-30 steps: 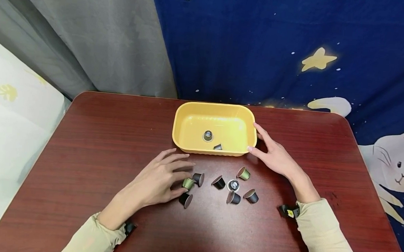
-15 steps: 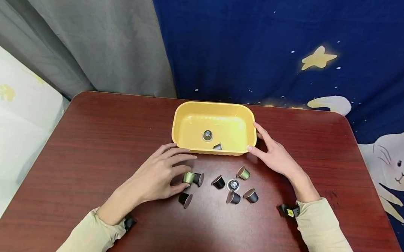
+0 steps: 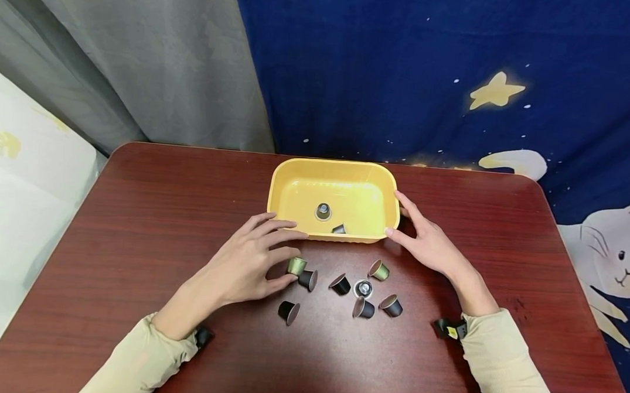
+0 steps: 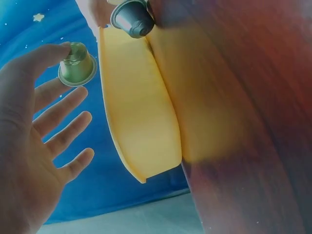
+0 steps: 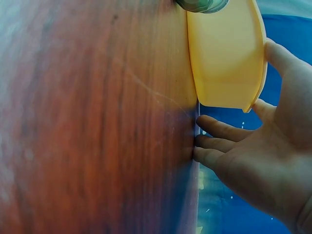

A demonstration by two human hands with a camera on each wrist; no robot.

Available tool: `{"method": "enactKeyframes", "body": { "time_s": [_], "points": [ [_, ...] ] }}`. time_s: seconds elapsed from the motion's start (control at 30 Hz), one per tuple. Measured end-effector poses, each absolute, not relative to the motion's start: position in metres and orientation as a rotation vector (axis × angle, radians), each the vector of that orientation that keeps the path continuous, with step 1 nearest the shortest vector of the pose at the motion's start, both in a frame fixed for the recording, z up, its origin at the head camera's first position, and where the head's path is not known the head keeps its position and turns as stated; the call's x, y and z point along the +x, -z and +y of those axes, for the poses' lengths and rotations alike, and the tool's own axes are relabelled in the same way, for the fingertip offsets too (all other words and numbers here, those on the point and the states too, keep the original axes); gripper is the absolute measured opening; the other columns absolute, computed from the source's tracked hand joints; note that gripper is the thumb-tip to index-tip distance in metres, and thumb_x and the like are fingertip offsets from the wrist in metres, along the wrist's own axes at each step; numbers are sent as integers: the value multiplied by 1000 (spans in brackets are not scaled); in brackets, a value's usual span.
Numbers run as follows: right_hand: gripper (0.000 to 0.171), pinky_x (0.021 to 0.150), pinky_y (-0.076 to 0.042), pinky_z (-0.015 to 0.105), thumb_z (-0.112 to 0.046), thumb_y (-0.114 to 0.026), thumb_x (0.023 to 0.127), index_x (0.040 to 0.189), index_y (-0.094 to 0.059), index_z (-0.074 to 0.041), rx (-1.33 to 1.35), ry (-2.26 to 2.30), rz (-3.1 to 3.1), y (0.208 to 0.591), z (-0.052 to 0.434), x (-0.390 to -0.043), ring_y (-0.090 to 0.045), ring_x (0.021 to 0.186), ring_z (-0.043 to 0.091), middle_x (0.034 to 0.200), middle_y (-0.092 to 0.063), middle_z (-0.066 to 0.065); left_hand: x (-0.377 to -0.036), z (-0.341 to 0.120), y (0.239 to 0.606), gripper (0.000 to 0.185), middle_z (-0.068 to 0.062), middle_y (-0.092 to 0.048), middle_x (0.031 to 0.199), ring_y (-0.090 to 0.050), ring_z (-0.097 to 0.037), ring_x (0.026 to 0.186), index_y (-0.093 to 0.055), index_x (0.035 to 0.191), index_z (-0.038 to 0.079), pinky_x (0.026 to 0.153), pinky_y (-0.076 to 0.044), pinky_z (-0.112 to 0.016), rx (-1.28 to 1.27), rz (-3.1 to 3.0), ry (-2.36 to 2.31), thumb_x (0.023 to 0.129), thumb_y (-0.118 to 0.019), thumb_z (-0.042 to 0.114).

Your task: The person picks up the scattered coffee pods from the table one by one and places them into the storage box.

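A green coffee capsule (image 3: pixel 296 266) is pinched between the thumb and index finger of my left hand (image 3: pixel 256 261), its other fingers spread near the front left of the yellow bin (image 3: pixel 273 189). In the left wrist view the held green capsule (image 4: pixel 77 67) shows with its rim downward. Just beside it lies a black capsule (image 3: pixel 308 280). My right hand (image 3: pixel 434 243) touches the bin's right end, thumb at the front corner and index finger at the side rim; its fingers are extended in the right wrist view. Inside the bin are an upright dark capsule (image 3: pixel 323 211) and a grey one (image 3: pixel 339 228).
Several more capsules lie on the dark red table (image 3: pixel 189 185) before the bin: a green one (image 3: pixel 379 270), a silver one (image 3: pixel 364 289), and dark ones (image 3: pixel 340 284). Another black capsule (image 3: pixel 289 312) lies nearer the front. A blue curtain (image 3: pixel 404 77) hangs behind.
My left hand has taken hold of the green capsule and shifted it away from me toward the bin, past the black capsule. The right hand stays at the bin.
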State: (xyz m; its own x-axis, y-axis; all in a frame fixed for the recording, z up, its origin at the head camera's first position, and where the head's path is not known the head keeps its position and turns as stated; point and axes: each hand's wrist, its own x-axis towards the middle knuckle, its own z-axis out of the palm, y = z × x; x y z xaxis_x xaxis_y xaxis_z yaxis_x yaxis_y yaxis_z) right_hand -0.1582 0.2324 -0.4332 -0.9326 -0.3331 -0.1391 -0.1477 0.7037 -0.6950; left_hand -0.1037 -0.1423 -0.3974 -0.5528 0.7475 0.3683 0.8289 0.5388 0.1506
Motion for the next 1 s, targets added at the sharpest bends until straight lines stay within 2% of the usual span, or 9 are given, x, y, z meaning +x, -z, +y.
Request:
{"method": "enactKeyframes", "body": {
  "time_s": [0.57, 1.0],
  "points": [
    [82, 109, -29, 62, -52, -61, 95, 158, -10, -43, -387, 1052, 2652, 433, 233, -158, -39, 140, 33, 148, -47, 9, -131, -143, 397, 34, -1, -65, 127, -52, -25, 129, -75, 105, 14, 113, -30, -50, -1330, -2459, 447, 82, -76, 38],
    [82, 108, -30, 62, -52, -61, 95, 158, -9, -44, -383, 1060, 2646, 433, 233, -158, -39, 139, 33, 149, -47, 10, -145, -143, 397, 28, -1, -67, 124, -55, -24, 124, -74, 102, 17, 110, -33, -46, -1309, -2426, 484, 82, -77, 35]
  ]
}}
